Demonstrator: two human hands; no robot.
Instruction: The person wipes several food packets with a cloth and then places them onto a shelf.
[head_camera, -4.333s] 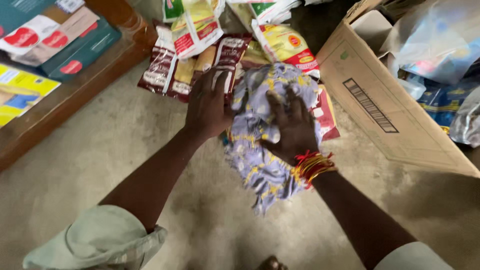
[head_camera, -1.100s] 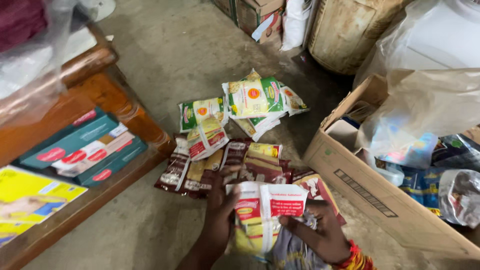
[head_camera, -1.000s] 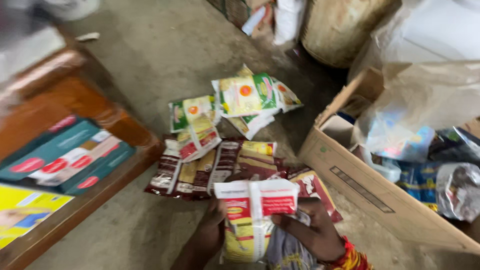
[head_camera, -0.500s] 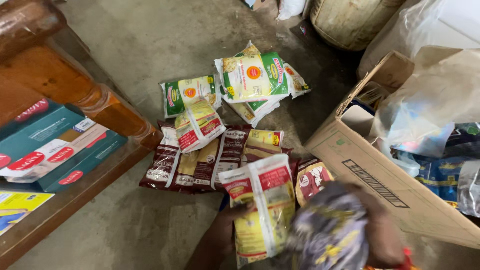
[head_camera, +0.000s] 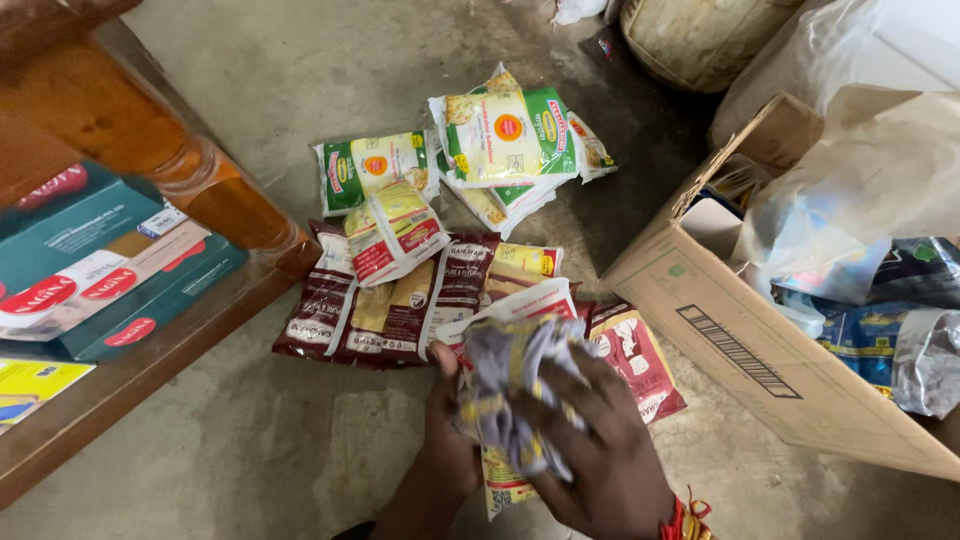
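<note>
Head view, looking down at a concrete floor (head_camera: 250, 440). Both hands sit together low in the frame. Left hand (head_camera: 452, 440) grips a white, red and yellow food packet (head_camera: 500, 480) from the left edge, thumb on top. Right hand (head_camera: 600, 450) presses a crumpled floral cloth (head_camera: 510, 385) flat onto the packet's face, fingers (head_camera: 560, 380) spread over the cloth. Packet and cloth are held just above the floor, close to the body.

On the floor beyond the hands: a row of dark maroon packets (head_camera: 400, 305), touching one another, with a small red and yellow packet (head_camera: 395, 230) lying on top. Farther off, green and yellow packets (head_camera: 505, 135) in a loose heap.

Right: open cardboard box (head_camera: 740, 340) holding plastic bags (head_camera: 850, 220). Left: wooden shelf (head_camera: 130, 370) carrying teal boxes (head_camera: 100, 270).
</note>
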